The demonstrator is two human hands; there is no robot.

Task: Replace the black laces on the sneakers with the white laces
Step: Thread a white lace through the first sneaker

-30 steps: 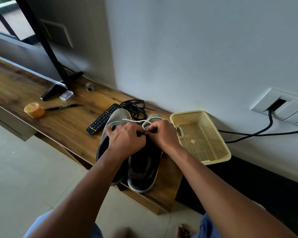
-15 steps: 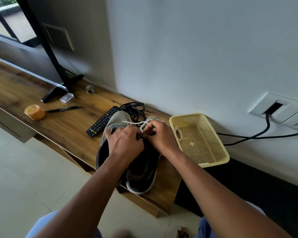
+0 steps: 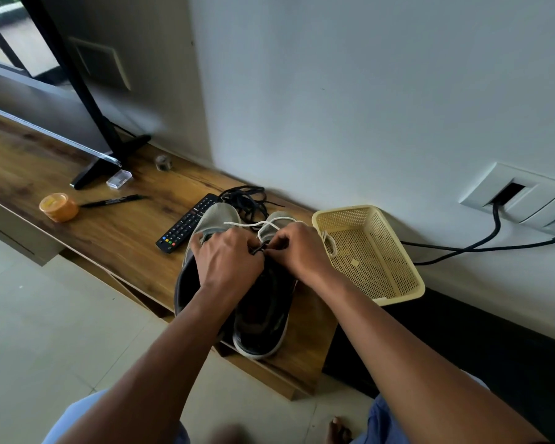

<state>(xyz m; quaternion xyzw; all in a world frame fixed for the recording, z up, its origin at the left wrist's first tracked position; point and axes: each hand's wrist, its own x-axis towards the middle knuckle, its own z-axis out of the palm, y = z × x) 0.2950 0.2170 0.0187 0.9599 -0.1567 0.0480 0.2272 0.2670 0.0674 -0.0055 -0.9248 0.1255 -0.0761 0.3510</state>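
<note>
Two grey sneakers stand side by side on the wooden shelf [image 3: 116, 238], toes toward the wall: the left sneaker [image 3: 217, 216] and the right sneaker [image 3: 263, 318]. My left hand [image 3: 228, 264] and my right hand [image 3: 297, 251] meet over the right sneaker's eyelets, their fingertips pinching a lace end between them. A white lace [image 3: 257, 224] loops across both toes. Another white loop [image 3: 330, 243] hangs by the basket. Loose black laces [image 3: 245, 200] lie piled behind the sneakers.
A yellow perforated basket [image 3: 398, 283] stands right of the sneakers. A black remote [image 3: 186, 227] lies left of them. Farther left are a pen [image 3: 113, 200], an orange tub [image 3: 58, 206] and a TV stand foot [image 3: 90, 169]. A black cable [image 3: 481, 248] runs from the wall socket.
Both hands stay at the right sneaker's eyelets with only small finger movements. The white lace loop over the toes has shifted slightly.
</note>
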